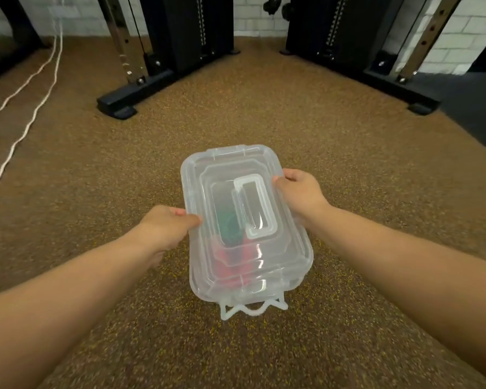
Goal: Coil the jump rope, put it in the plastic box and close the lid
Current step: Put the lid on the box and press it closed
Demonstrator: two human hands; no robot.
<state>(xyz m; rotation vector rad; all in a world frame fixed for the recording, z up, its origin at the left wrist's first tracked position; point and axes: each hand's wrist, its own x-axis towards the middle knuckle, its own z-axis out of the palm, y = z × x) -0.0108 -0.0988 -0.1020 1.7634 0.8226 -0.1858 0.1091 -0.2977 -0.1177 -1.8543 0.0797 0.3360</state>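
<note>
Our left grip [167, 224] and right grip [299, 192] pinch the long edges of the clear rounded plastic box [246, 223], its lid [236, 192] on, over speckled brown floor [264, 113]; the jump rope [230, 227] (green and red blurs) lies inside.

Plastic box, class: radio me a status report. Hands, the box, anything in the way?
Left hand and right hand: each has a grip on a long side of the lid. Lid sits on plastic box; near latch hangs open. Green and red shapes inside. Nothing blocking.
</note>
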